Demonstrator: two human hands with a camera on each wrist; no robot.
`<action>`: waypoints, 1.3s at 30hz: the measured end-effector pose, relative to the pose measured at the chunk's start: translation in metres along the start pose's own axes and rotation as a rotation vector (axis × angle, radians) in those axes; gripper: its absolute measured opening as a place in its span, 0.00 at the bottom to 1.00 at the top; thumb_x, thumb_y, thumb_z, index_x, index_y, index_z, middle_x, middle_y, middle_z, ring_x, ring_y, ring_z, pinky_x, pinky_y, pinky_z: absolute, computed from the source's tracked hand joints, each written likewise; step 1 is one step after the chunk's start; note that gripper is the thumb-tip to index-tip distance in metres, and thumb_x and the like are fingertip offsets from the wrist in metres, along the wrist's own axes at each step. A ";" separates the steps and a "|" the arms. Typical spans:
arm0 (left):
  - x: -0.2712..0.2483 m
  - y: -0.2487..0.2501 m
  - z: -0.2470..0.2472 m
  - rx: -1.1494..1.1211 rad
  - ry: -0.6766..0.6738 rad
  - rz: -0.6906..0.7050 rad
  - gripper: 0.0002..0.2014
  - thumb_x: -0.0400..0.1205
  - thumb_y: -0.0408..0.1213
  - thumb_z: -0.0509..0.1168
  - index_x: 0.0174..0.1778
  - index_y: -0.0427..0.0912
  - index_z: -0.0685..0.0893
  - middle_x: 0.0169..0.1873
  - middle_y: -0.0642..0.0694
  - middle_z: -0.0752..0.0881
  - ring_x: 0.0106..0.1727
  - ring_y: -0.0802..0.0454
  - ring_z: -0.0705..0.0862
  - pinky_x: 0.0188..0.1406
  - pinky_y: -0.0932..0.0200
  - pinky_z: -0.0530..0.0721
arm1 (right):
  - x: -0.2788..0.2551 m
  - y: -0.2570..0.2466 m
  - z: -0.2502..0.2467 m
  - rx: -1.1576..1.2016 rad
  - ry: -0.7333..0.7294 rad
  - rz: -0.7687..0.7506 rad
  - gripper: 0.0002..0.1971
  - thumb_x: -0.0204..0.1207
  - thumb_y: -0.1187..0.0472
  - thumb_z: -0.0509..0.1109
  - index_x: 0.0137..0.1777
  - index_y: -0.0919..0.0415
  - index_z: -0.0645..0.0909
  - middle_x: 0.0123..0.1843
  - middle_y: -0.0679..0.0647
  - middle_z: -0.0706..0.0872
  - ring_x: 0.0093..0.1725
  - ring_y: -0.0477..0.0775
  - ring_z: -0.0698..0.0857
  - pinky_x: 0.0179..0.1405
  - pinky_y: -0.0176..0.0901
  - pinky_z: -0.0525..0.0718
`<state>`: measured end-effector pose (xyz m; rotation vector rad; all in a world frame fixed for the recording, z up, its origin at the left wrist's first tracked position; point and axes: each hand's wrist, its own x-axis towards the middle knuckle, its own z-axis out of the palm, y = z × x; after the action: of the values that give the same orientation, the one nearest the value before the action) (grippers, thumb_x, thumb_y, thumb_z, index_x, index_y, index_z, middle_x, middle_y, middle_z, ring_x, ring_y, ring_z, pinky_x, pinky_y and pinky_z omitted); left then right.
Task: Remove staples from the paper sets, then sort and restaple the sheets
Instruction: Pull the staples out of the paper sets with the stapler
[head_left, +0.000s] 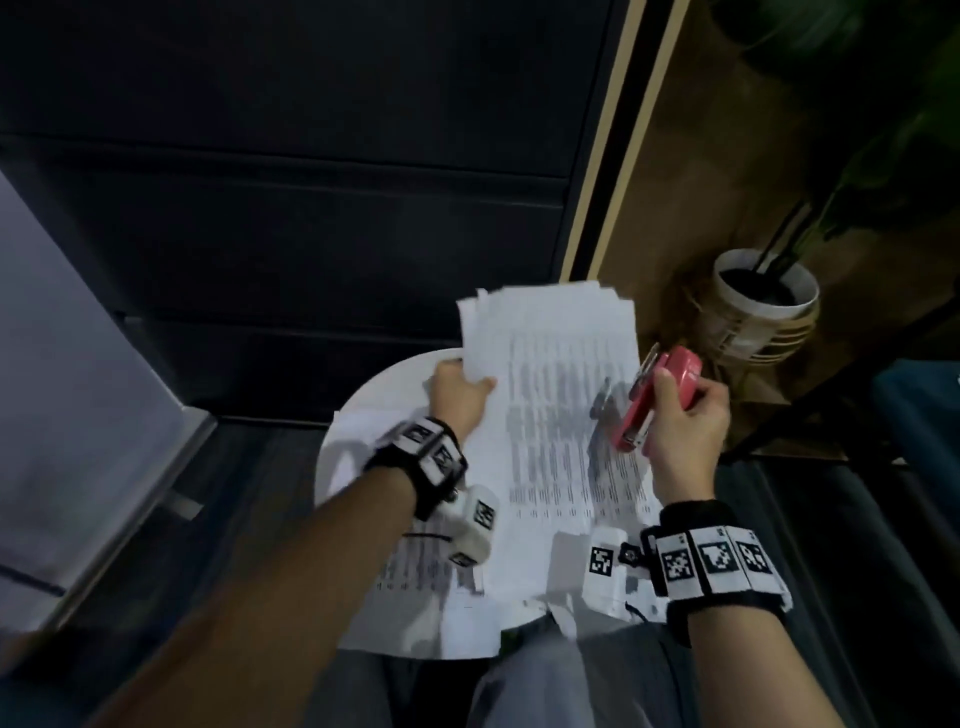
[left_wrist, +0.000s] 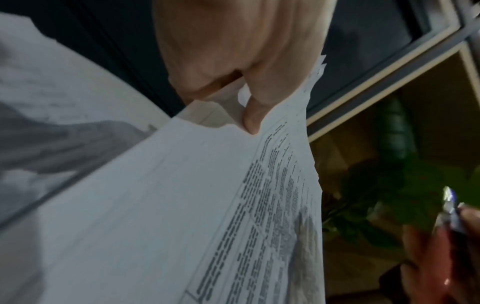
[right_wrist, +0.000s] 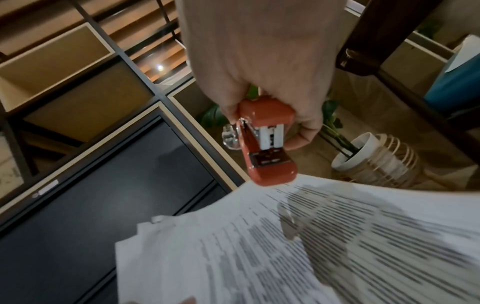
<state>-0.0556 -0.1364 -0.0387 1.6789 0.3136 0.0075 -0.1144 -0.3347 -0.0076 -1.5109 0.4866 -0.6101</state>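
White printed sheets are held raised above a round white table in the head view, gripped at their left edge by the left hand, thumb over the top page and fingers beneath. A red stapler is grasped in the right hand, fingers curled round its body, just beside the right edge of the stack and casting a shadow on the print. More loose sheets are seen lying flat on the table below the forearms. A potted plant stands on the floor to the right.

From the left wrist view, the stack's corner is shown pinched between thumb and curled fingers, and several uneven page edges are fanned out, so the sheets do not look squared.

From the right wrist view, the stapler is seen front-on, its mouth slightly parted with nothing between the arms, and its nose just clear of the paper edge.

Restapling is judged to be the step in hand: the sheets appear gathered and the stapler brought near but not yet engaged. For the next move, the fanned edges would likely need to be aligned, a corner fed fully into the stapler's mouth, and the stack kept steady while the top arm is pressed down. Whether any old staple remains cannot be told through the blur.
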 end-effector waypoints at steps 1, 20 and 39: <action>-0.005 -0.009 0.017 0.036 -0.051 -0.019 0.16 0.78 0.27 0.69 0.61 0.29 0.83 0.57 0.35 0.87 0.58 0.40 0.86 0.55 0.54 0.83 | 0.003 0.002 -0.007 -0.023 -0.003 -0.023 0.10 0.82 0.58 0.68 0.56 0.61 0.72 0.42 0.46 0.78 0.38 0.39 0.79 0.34 0.25 0.80; 0.082 -0.104 -0.092 1.476 -0.314 -0.060 0.45 0.77 0.61 0.65 0.80 0.38 0.53 0.79 0.41 0.59 0.82 0.41 0.57 0.79 0.29 0.46 | -0.032 0.121 0.038 -0.475 -0.442 0.328 0.08 0.85 0.63 0.62 0.59 0.63 0.68 0.42 0.52 0.80 0.39 0.51 0.83 0.35 0.46 0.83; 0.092 -0.092 -0.175 0.810 -0.275 -0.155 0.13 0.70 0.32 0.78 0.49 0.34 0.88 0.46 0.41 0.86 0.51 0.47 0.84 0.40 0.62 0.75 | -0.032 0.126 0.058 -0.592 -0.359 0.310 0.16 0.83 0.59 0.66 0.64 0.67 0.69 0.52 0.62 0.82 0.47 0.62 0.83 0.50 0.57 0.85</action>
<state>-0.0180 0.0617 -0.1212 2.4135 0.2493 -0.5234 -0.0930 -0.2740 -0.1349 -1.9983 0.6367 0.0689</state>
